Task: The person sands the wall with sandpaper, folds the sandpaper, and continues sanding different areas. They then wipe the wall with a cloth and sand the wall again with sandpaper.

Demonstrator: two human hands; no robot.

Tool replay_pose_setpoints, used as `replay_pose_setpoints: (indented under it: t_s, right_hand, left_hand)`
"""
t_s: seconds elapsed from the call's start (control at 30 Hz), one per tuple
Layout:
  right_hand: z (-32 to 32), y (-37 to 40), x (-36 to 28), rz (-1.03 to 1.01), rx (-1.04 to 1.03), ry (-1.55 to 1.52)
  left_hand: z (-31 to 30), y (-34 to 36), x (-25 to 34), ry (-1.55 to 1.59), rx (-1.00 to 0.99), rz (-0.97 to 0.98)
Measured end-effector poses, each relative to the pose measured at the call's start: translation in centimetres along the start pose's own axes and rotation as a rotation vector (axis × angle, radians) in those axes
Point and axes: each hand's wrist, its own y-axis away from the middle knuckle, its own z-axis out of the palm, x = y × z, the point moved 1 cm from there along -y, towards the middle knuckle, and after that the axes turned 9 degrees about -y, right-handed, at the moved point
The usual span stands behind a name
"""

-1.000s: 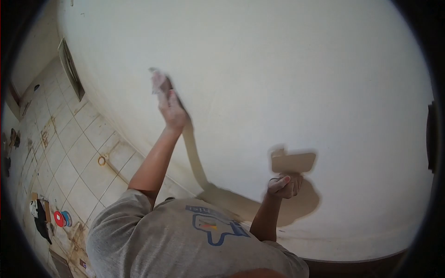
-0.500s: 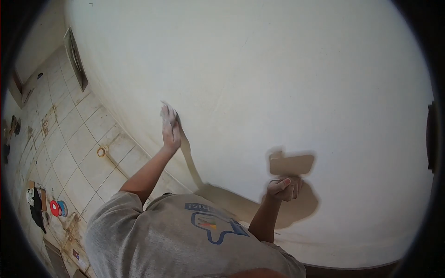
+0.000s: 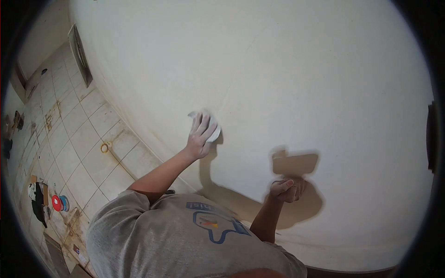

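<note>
My left hand (image 3: 201,134) presses a white sheet (image 3: 214,133) flat against the pale wall (image 3: 296,83), its fingers laid over the sheet and coated in white dust. A corner of the sheet sticks out past the fingertips. Lower and to the right, my right hand (image 3: 288,190) is closed beside the wall with its fingers curled in. Whatever it may hold is hidden. Brown shadows fall on the wall around this hand, one of them roughly rectangular.
On the left lies a stained tiled floor (image 3: 83,160). A red and blue round container (image 3: 58,203) rests there near dark items (image 3: 38,204). A ring-shaped object (image 3: 104,147) lies nearer the wall, and a flat panel (image 3: 79,55) leans farther off.
My left hand has moved right and slightly down along the wall, and more of the white sheet shows under it. My right hand has barely moved.
</note>
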Motion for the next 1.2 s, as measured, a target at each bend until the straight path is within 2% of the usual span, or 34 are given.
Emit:
replay_pose_setpoints:
  t_s: [0.07, 0.1, 0.3, 0.37, 0.43, 0.53, 0.63, 0.77, 0.83, 0.87, 0.97, 1.07, 1.13, 1.2]
  right_hand:
    - [0.2, 0.1, 0.0, 0.005, -0.018, -0.006]
    - [0.3, 0.2, 0.0, 0.006, -0.024, -0.008]
    - [0.5, 0.0, 0.0, -0.015, -0.030, -0.004]
    - [0.6, 0.0, 0.2, -0.036, -0.021, 0.000]
    - [0.8, 0.2, 0.2, -0.038, -0.019, -0.009]
    - [0.9, 0.3, 0.2, -0.039, -0.010, -0.035]
    - [1.0, 0.5, 0.5, -0.062, 0.002, -0.039]
    - [0.9, 0.0, 0.1, -0.049, -0.005, -0.016]
    - [0.8, 0.0, 0.1, -0.040, -0.019, -0.002]
    - [0.7, 0.0, 0.1, -0.037, -0.027, 0.007]
    - [0.8, -0.3, 0.3, -0.026, -0.030, -0.005]
    - [0.7, -0.2, -0.2, 0.008, -0.024, 0.018]
    - [0.9, -0.6, -0.3, 0.022, -0.017, 0.045]
    - [0.8, -0.4, -0.3, 0.035, -0.023, 0.067]
  left_hand:
    - [1.3, 7.3, -3.2, -0.004, -0.066, -0.146]
    - [1.7, 8.8, -4.2, -0.005, -0.098, -0.216]
    - [-0.8, 1.8, -6.5, 0.349, 0.408, -0.836]
    - [-1.6, -3.1, -7.8, 0.174, 0.443, -0.802]
    - [-3.3, -10.0, -5.2, 0.362, 0.621, -0.696]
    - [-4.6, -14.0, -2.7, -0.071, 0.420, -0.236]
    - [-3.7, -12.3, -1.5, -0.029, 0.313, -0.059]
    - [-2.1, -2.2, -2.3, -0.020, -0.036, 0.029]
    - [-1.6, 3.4, -4.6, -0.040, -0.043, -0.108]
    - [-1.5, 4.1, -5.1, -0.050, -0.044, -0.176]
    - [-0.3, 2.1, -7.3, 0.363, 0.431, -0.736]
    - [-2.3, -5.0, -8.4, 0.186, 0.494, -0.911]
    - [-2.5, -9.6, -7.9, 0.304, 0.554, -0.836]
    - [-7.0, -15.9, -0.8, 0.482, 0.452, -0.926]
